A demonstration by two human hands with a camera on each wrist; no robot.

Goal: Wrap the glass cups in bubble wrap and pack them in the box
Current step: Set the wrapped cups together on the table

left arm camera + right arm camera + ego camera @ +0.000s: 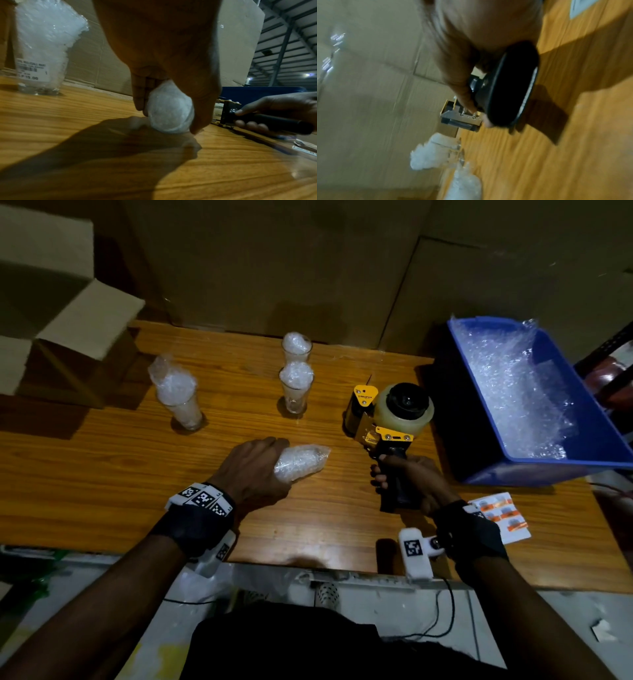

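Barcode label (31, 69) on glass cup (41, 54) shows only by left wrist.

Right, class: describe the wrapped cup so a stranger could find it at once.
Start at the wooden table. Near its front edge, the left hand holds the wrapped cup down. It alone lies on its side, fully covered in bubble wrap; the other cups stand upright.

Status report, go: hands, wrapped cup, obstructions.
Left hand holds wrapped cup on table. Right hand grips tape dispenser handle. Nothing between them.
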